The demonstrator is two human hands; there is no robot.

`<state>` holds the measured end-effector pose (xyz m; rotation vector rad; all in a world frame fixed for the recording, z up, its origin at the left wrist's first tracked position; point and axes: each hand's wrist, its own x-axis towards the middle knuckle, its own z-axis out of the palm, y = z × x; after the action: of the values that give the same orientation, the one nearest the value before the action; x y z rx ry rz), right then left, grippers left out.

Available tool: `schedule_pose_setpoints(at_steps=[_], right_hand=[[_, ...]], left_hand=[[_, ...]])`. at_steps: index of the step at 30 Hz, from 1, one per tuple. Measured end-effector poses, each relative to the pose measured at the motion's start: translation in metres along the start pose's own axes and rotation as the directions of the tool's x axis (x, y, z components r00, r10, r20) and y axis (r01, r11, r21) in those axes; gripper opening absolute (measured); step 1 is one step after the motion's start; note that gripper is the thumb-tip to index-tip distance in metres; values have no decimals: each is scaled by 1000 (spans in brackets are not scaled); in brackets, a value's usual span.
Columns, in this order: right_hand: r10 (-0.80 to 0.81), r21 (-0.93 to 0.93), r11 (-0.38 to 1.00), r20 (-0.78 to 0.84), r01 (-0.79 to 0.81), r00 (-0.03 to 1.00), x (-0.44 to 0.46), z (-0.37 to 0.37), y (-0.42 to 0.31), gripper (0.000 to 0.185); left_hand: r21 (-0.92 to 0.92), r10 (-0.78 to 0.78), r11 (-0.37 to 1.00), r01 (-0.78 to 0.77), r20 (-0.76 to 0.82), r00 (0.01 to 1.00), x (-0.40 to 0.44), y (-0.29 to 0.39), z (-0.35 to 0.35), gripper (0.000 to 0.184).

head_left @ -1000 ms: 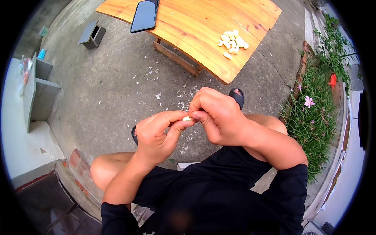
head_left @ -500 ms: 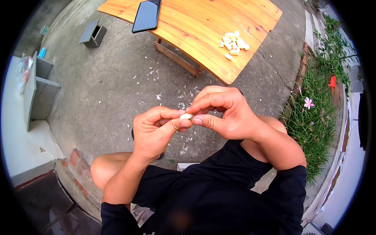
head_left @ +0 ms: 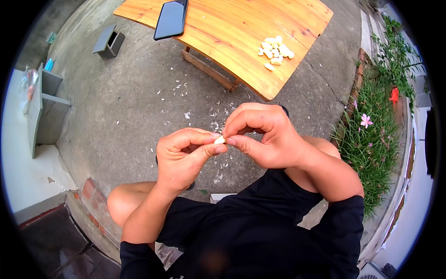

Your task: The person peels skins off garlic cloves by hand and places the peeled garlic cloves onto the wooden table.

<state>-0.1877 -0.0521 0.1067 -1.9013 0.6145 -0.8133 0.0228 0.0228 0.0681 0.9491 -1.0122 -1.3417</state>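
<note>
Between my two hands is a small pale garlic clove (head_left: 219, 139), held above my lap. My left hand (head_left: 183, 153) pinches it between thumb and fingertips. From the other side, the thumb and forefinger of my right hand (head_left: 267, 137) close on the clove's right end. The fingertips hide much of it. A pile of peeled garlic cloves (head_left: 276, 49) lies on the wooden table (head_left: 223, 35), near its right corner, out of reach of the fingers at this moment.
A phone (head_left: 170, 19) lies at the table's left edge. Thin white skin flakes (head_left: 187, 115) are scattered over the concrete floor (head_left: 125, 135). A grey box (head_left: 109, 43) stands left of the table. Grass with pink flowers (head_left: 366, 121) grows along the right.
Both hands stay close together on the clove. The clove has turned slightly in the fingers, and its dark-looking right end no longer shows. The view has shifted a little.
</note>
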Motion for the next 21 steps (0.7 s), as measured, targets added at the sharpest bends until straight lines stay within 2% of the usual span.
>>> schedule_pose_setpoints(at_steps=[2,5,7,10,13,16,21], right_hand=[[62,20,998,6,-62,998,-1,1,-1,5],[102,-2,995,-4,-102,995,-2,2,-1,6],[79,-46,996,-17,-80,997,-2,2,0,8],[176,-45,983,-15,-177,984,-3,2,-2,12],[137,130,985,-162,-116,977,-2,11,3,16],[-114,-60,992,-85,109,990,3,2,1,20],[-39,73,997,-8,39,999,0,2,6,17]], left_hand=[[10,17,1000,-17,4,1000,0,-1,0,14],[-44,-82,996,81,-22,996,0,2,0,16],[-126,-141,982,138,-15,990,1,2,-1,18],[-251,-225,944,217,-5,974,4,5,-2,19],[-301,-262,920,250,0,965,4,5,-3,19],[-322,-271,910,262,16,962,5,5,-4,18],[-312,-283,906,286,56,958,3,4,-4,14]])
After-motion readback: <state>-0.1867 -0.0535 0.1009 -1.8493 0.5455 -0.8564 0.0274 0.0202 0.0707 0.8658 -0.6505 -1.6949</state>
